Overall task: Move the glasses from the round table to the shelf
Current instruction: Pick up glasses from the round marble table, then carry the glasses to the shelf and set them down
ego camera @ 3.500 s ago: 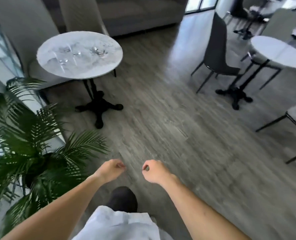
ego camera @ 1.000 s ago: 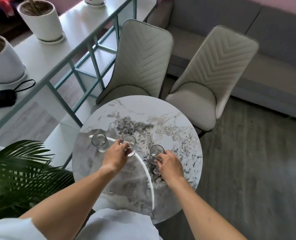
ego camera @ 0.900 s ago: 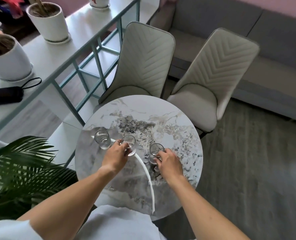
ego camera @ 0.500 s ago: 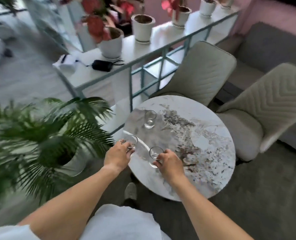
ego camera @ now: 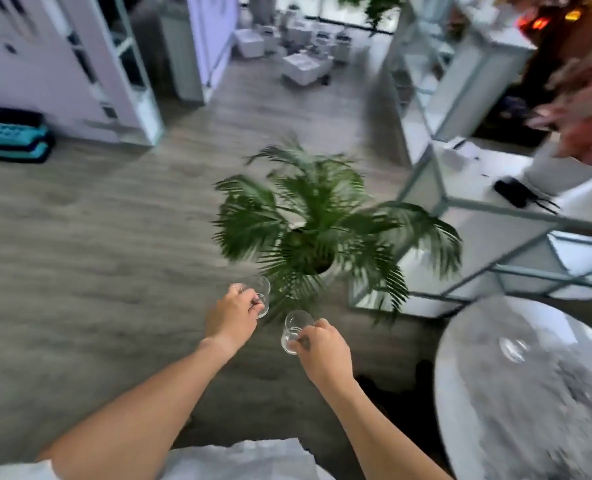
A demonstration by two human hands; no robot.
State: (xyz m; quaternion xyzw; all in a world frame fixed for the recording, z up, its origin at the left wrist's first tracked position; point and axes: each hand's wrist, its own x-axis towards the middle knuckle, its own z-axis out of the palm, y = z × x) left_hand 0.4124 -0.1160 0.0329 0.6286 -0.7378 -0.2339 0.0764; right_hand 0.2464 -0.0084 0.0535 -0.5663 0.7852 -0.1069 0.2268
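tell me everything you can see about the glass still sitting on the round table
The glass left on the round table is small, clear and colourless, looking like a short tumbler. It seems to stand upright on the marbled white and grey top, toward the far side. Nothing touches it but the tabletop; neither hand is near it. Motion blur hides finer detail, including whether it holds anything.

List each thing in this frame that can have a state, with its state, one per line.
left hand: grips a glass, off the table
right hand: grips a glass, off the table
left glass: held over the floor, roughly upright
right glass: held over the floor, tilted slightly
third glass: on the round table, untouched
round table: bears one glass
potted palm: standing on the floor beyond the hands
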